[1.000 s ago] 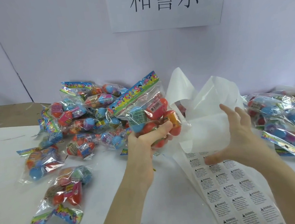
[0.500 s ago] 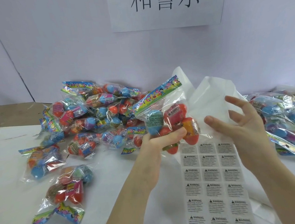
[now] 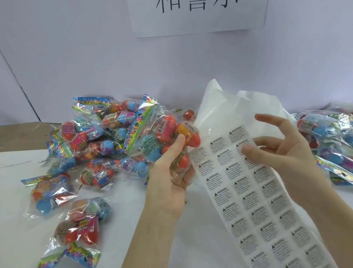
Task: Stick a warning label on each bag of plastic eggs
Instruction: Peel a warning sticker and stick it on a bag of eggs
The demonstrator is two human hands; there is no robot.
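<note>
So from the head cam, the left hand (image 3: 170, 177) was gripping one bag of plastic eggs (image 3: 160, 135), thumb curled up over the front, holding it off the white table (image 3: 15, 233) right next to the top of the label sheet (image 3: 251, 191). That sheet was a long strip with rows of little WARNING stickers, running from the middle down to the bottom edge, and its blank upper end was crumpled up behind. The right hand (image 3: 285, 147) was relaxed with fingers spread, its thumb tip touching a label near the sheet's top right, not really pinching anything as far as I could see. A big pile of egg bags (image 3: 99, 144) sat to the left, two loose bags (image 3: 79, 228) were closer in front, and another pile (image 3: 342, 140) was off to the right. A paper sign (image 3: 198, 5) hung on the wall.
</note>
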